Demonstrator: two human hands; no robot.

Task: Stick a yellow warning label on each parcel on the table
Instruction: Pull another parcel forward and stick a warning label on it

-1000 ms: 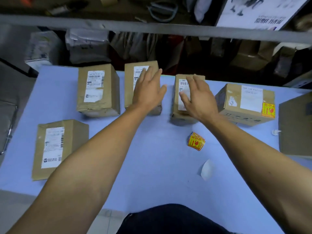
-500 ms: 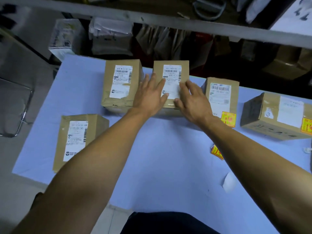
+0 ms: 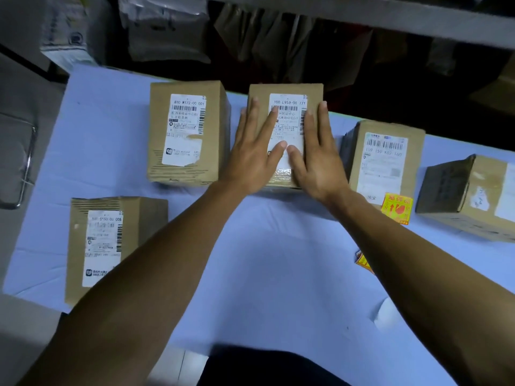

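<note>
Both hands have shifted from the third parcel across to the middle parcel of the far row over the last second, and that third parcel now shows a yellow sticker.

Nearest: white backing slip on the blue table cover, at the person's right forearm. Beyond it, stack of yellow warning labels, orange-yellow with red print, mostly hidden by the arm.

Near left: near-left parcel, brown carton, white shipping label with barcode, no yellow sticker visible.

Far row, left to right:
- far-left parcel, brown carton, torn white label, no yellow sticker visible.
- middle parcel, brown carton, white label headed 100 L953-00 771, clear tape at the near edge. Left hand and right hand both lie flat on its top, fingers straight and slightly spread, thumb tips nearly meeting over the label.
- third parcel, brown carton, white barcode label; applied yellow sticker at its near corner, red arrow and glass symbols.
- far-right parcel, brown carton, angled, cut off by the frame edge.
</note>
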